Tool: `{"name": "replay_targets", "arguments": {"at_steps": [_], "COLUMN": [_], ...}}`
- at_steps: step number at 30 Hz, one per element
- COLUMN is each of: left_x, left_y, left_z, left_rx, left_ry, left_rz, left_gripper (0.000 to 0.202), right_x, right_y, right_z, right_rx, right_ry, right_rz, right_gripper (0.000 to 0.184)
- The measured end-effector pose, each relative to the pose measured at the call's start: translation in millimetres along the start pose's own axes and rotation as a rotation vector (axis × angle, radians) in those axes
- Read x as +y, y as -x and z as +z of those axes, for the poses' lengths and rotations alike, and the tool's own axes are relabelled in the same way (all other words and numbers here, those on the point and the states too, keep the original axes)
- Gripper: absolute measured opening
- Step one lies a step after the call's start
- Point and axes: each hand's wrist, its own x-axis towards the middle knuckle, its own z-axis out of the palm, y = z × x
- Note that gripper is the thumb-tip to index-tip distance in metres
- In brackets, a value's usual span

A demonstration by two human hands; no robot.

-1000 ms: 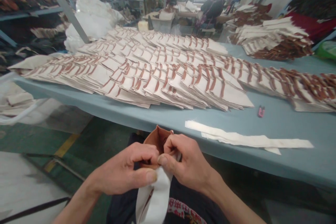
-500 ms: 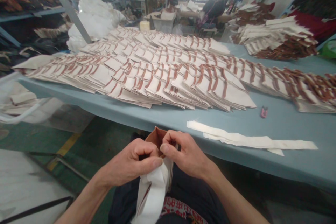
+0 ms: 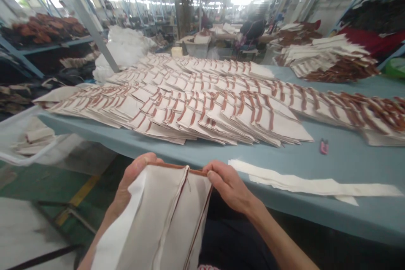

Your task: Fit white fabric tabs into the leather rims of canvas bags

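Observation:
Stretched between my two hands is a cream fabric piece [image 3: 158, 215] with a brown top edge and a dark seam down its middle. My left hand [image 3: 136, 175] grips its upper left corner, the fingers partly hidden behind it. At the upper right corner, my right hand [image 3: 226, 183] pinches the brown edge between thumb and fingers. A white strip [image 3: 122, 223] runs down the piece's left side. Close to my right hand, cream fabric strips [image 3: 284, 179] lie along the table's front edge. Small pink thread snips [image 3: 324, 147] rest farther back on the table.
Overlapping rows of cream and brown sewn pieces [image 3: 202, 105] cover much of the blue table [image 3: 341, 177]. A taller pile [image 3: 332, 59] stands at the back right. A white bin [image 3: 28, 152] with fabric sits at the left. A person [image 3: 253, 29] is seated far behind.
The fabric piece has turned and spread, so its seamed outer side now faces me. My left hand has moved left to the corner; my right hand now holds the opposite corner. The view has tilted up.

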Motion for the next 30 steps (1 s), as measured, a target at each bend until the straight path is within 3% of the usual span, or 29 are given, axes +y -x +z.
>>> {"name": "replay_targets", "arguments": {"at_steps": [3,7,11,14,17,21,25,27,30], "left_x": [3.7,1.8,-0.3,-1.4,-4.8,-1.8,14.5,19.0,15.6], "left_y": [-5.5,-9.2,-4.0,0.2,0.6,-5.6,-14.3,-16.6,-16.5], "left_z": [5.9,9.4,16.0,24.0,27.2,14.1,-1.8,-0.6,11.0], "left_rx": [-0.097,-0.161,-0.234,-0.264,-0.351,-0.507,-0.638,-0.690,-0.765], "left_ry": [0.255,0.336,0.346,0.337,0.281,0.045,-0.517,-0.762,-0.909], "left_rz": [-0.028,0.011,0.034,0.018,0.053,0.229,0.311,0.326,0.418], "left_gripper": [0.045,0.050,0.059,0.061,0.055,0.048,0.040,0.034,0.028], "right_x": [-0.7,-8.5,-27.2,-39.6,-47.7,-54.9,-64.2,-69.0,-72.5], "right_y": [1.5,8.5,11.4,6.8,2.4,5.6,12.2,13.3,13.4], "right_z": [-2.6,-5.1,-8.3,-9.8,-11.6,-23.3,-42.7,-48.3,-48.2], "right_rx": [-0.020,-0.069,-0.032,-0.004,-0.036,-0.095,-0.126,-0.156,-0.180], "right_ry": [-0.072,-0.063,0.129,0.185,0.156,-0.011,-0.081,-0.063,-0.053], "right_rz": [0.076,0.083,-0.039,-0.187,-0.221,-0.099,0.001,0.009,0.006], "right_gripper": [0.035,0.033,0.014,0.020,0.021,0.030,0.035,0.036,0.033]}}
